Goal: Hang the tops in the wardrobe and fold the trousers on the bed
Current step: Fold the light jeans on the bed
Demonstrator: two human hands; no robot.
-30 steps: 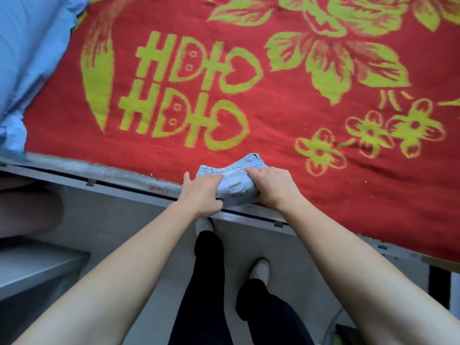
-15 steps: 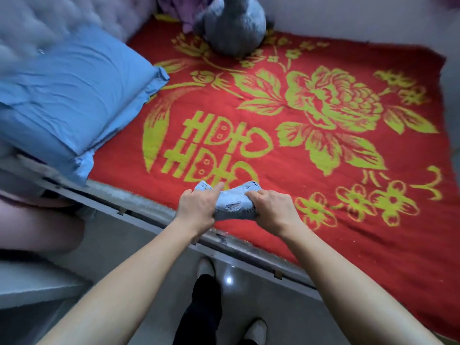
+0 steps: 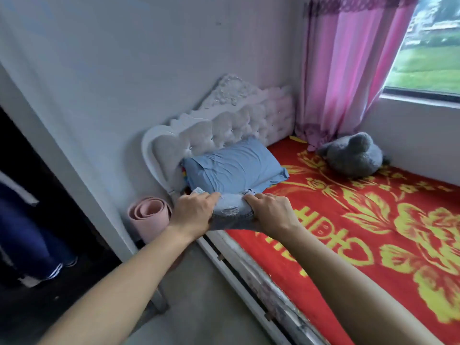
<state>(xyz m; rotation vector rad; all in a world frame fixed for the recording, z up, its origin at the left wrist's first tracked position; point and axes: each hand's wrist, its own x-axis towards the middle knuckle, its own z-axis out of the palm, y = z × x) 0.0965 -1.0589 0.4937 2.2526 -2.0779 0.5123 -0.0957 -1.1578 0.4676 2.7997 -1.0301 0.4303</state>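
Note:
A folded bundle of light-blue ripped denim trousers (image 3: 230, 214) is held up off the bed, above its near edge and just in front of the blue pillow. My left hand (image 3: 193, 215) grips its left end with curled fingers. My right hand (image 3: 270, 214) grips its right end. The bed (image 3: 348, 220) carries a red blanket with a yellow flower pattern. At the far left a dark wardrobe opening (image 3: 32, 220) shows a dark blue garment with white stripes hanging inside.
A blue pillow (image 3: 236, 170) leans on the white tufted headboard (image 3: 224, 128). A grey plush toy (image 3: 353, 155) sits in the far corner under a pink curtain (image 3: 343, 66). A rolled pink mat (image 3: 149, 217) stands between wardrobe and bed.
Both hands lifted the folded trousers off the blanket and carried them left toward the pillow. My view swung up and left, bringing the headboard, wardrobe and window into sight.

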